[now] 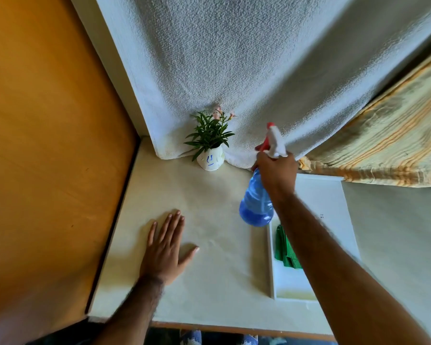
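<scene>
Two bare forearms reach in from the bottom edge of the frame. The left hand [166, 247] lies palm down on the pale surface [209, 282] at lower centre, fingers straight and spread. Right of centre, the right hand [275, 170] is curled round the neck of the spray bottle [255, 202], just under its white head and red trigger. The bottle is tilted, with its nozzle toward the top of the frame and near the potted plant [210, 145].

The bottle is clear blue plastic with a rounded belly, and liquid pools in its lower part. It is probably light to moderate in weight, stiff and smooth, and slippery if wet. The narrow neck is the sure place to hold it, with a finger free for the trigger.

The plant has thin green leaves and small pink blooms in a round white pot, which looks easy to tip. Behind it hangs a nubbly white towel [234, 58]. A flat white tray [296, 287] at lower right holds a crumpled green cloth [285, 247].
</scene>
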The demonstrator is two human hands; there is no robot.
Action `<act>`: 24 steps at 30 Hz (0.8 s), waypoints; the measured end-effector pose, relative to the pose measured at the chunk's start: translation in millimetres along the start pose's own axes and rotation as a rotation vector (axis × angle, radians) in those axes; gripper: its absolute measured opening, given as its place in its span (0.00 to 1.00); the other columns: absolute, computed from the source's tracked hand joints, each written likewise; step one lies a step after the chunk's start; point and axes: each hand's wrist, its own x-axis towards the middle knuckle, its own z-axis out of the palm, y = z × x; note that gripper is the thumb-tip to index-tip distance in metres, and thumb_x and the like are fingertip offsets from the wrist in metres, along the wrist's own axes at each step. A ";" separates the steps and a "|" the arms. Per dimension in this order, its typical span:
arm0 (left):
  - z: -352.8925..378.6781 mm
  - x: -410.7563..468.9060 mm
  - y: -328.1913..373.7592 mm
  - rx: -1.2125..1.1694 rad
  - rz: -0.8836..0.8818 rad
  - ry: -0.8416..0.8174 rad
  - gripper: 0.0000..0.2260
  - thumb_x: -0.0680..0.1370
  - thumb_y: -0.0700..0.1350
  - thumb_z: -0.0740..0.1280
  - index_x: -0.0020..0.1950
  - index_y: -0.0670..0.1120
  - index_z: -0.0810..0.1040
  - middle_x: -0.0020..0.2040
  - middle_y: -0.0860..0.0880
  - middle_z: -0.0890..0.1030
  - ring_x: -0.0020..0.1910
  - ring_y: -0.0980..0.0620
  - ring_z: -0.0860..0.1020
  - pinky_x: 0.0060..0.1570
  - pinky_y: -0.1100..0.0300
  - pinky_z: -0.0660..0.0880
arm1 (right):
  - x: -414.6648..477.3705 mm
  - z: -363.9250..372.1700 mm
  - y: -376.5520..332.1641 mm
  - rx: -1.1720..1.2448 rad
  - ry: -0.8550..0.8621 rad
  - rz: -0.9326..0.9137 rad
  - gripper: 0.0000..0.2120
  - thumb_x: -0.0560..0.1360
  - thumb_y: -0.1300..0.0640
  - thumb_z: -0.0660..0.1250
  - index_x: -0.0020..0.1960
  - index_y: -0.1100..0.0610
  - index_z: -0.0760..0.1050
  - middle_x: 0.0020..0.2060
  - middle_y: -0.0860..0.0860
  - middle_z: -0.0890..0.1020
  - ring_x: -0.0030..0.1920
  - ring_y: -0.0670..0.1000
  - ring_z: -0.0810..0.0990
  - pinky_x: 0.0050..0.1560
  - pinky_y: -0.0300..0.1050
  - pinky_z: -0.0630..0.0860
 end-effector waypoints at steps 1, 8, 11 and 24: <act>-0.7 0.2 0.7 -0.001 0.000 0.004 0.41 0.81 0.72 0.54 0.84 0.44 0.60 0.85 0.45 0.62 0.84 0.45 0.62 0.79 0.36 0.63 | 5.1 -9.9 -3.4 0.053 0.048 -0.037 0.06 0.68 0.57 0.69 0.34 0.48 0.81 0.21 0.38 0.81 0.21 0.35 0.78 0.23 0.29 0.71; -1.9 0.2 1.7 -0.006 0.001 -0.015 0.42 0.80 0.71 0.56 0.84 0.44 0.60 0.85 0.45 0.62 0.84 0.45 0.62 0.80 0.36 0.62 | 40.0 -60.7 16.7 0.149 0.199 -0.218 0.13 0.68 0.63 0.66 0.50 0.56 0.83 0.35 0.60 0.86 0.31 0.47 0.85 0.36 0.45 0.83; -2.5 0.5 1.6 -0.015 -0.010 -0.054 0.42 0.80 0.73 0.52 0.85 0.45 0.57 0.86 0.46 0.60 0.84 0.46 0.60 0.81 0.38 0.59 | 48.0 -72.2 38.2 0.070 0.211 -0.238 0.13 0.68 0.61 0.67 0.48 0.48 0.82 0.34 0.49 0.86 0.34 0.53 0.85 0.41 0.50 0.83; -5.1 0.3 1.4 -0.003 -0.011 -0.079 0.43 0.80 0.73 0.51 0.85 0.45 0.57 0.86 0.44 0.61 0.84 0.44 0.61 0.80 0.38 0.58 | 46.5 -80.2 85.1 0.086 0.033 -0.190 0.11 0.71 0.50 0.75 0.53 0.47 0.83 0.36 0.44 0.84 0.37 0.42 0.80 0.44 0.44 0.80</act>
